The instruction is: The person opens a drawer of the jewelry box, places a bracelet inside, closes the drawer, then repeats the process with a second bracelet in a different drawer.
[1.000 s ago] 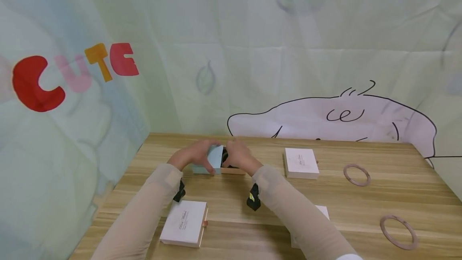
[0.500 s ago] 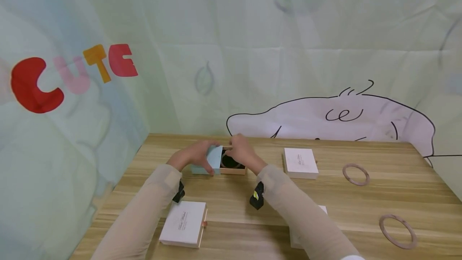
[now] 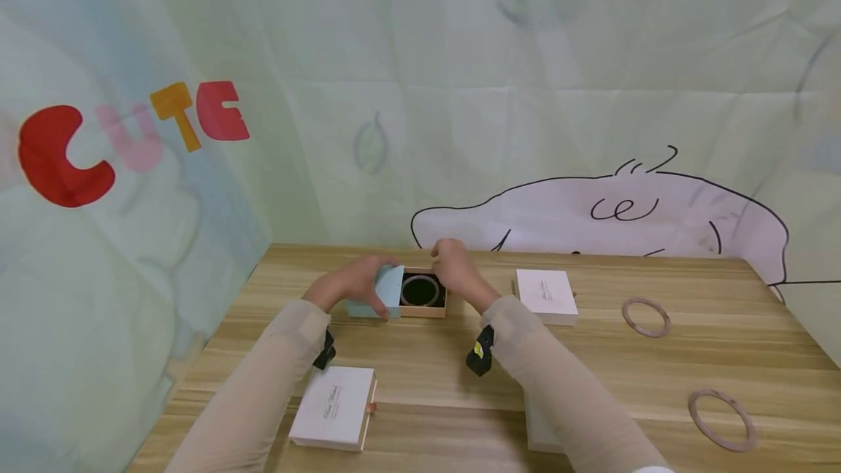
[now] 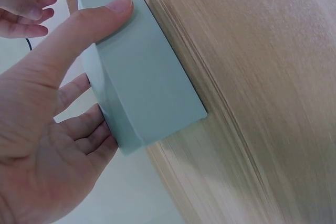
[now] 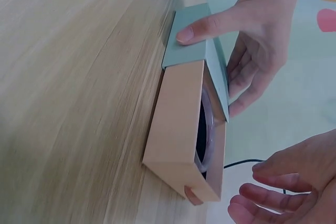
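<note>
Beige sleeves (image 3: 250, 385): two, one per arm, over one wooden table (image 3: 453, 422); each wrist wears one black device (image 3: 325, 350).
Near white boxes: two; one at left (image 3: 333, 404) with an orange tab, one at right (image 3: 542, 425) mostly hidden by the right sleeve.
Near ring (image 3: 737, 447): one, flat on the wood, at right.
Far ring (image 3: 652, 333): one, flat, beyond the near one.
Far white box (image 3: 547, 294): one, between the far ring and the blue box.
Left hand (image 3: 358, 282): pinches the blue box, thumb on its front side, fingers behind.
Right hand (image 3: 456, 268): fingers loosely bent, thumb apart from them, gripping nothing, just beside the tray's right end.
Blue box (image 3: 389, 290): one, far on the table, its one peach tray (image 3: 423, 312) partly out to the right.
Tray ring (image 5: 208, 129): one, inside the tray against black; three rings in all.
Backdrop (image 3: 460, 130): cloth, four coloured letters (image 3: 72, 155) spelling CUTE.
</note>
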`<control>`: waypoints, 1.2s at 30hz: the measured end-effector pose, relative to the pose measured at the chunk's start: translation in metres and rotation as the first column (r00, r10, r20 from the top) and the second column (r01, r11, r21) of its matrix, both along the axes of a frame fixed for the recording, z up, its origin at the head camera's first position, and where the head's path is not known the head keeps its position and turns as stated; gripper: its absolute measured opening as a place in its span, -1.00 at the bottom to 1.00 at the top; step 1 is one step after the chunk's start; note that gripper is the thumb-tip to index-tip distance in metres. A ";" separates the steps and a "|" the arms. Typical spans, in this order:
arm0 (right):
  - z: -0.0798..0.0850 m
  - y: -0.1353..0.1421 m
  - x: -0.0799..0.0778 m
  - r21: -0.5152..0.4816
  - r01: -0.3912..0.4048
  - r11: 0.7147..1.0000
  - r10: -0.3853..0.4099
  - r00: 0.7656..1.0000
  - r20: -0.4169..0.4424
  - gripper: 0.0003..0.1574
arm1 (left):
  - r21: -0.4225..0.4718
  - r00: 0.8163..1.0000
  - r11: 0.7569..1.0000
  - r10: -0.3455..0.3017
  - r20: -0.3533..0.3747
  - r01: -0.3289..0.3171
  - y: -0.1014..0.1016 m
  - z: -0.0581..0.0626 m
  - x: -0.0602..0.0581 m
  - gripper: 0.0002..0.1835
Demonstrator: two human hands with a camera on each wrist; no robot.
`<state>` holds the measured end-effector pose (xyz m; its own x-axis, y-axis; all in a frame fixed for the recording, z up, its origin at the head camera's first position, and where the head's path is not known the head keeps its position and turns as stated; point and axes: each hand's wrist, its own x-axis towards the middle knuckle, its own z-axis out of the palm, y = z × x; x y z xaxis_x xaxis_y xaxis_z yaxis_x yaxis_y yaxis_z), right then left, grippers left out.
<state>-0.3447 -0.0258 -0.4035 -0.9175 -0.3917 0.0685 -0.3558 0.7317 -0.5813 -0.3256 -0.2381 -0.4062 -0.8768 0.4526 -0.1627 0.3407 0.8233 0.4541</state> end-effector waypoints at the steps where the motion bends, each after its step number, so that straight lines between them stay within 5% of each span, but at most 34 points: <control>1: 0.000 0.001 -0.001 -0.004 0.004 1.000 -0.004 1.000 0.006 -0.72 | 0.001 1.000 1.000 -0.001 -0.001 0.001 0.000 0.000 0.000 0.00; 8: -0.003 0.009 -0.004 0.024 0.019 1.000 -0.019 1.000 0.019 -0.86 | -0.004 1.000 1.000 0.002 0.005 -0.002 0.000 -0.001 0.000 0.01; 14: -0.004 0.013 -0.004 0.068 0.018 0.998 -0.024 0.996 0.088 -0.42 | 0.002 1.000 1.000 -0.017 -0.005 0.017 -0.002 -0.002 -0.001 0.00; 22: -0.004 0.017 0.000 0.160 -0.029 0.987 0.017 0.997 0.071 -0.80 | 0.001 1.000 1.000 -0.015 -0.016 0.015 -0.002 -0.002 -0.001 0.00; 36: -0.016 0.020 -0.008 0.169 -0.147 0.975 0.107 0.969 0.222 -0.66 | -0.012 1.000 1.000 -0.013 -0.015 0.012 0.000 0.001 0.001 0.00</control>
<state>-0.3528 -0.0056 -0.4197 -0.8454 -0.4937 -0.2036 -0.3370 0.7889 -0.5138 -0.3245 -0.2383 -0.4055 -0.8735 0.4615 -0.1551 0.3576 0.8243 0.4389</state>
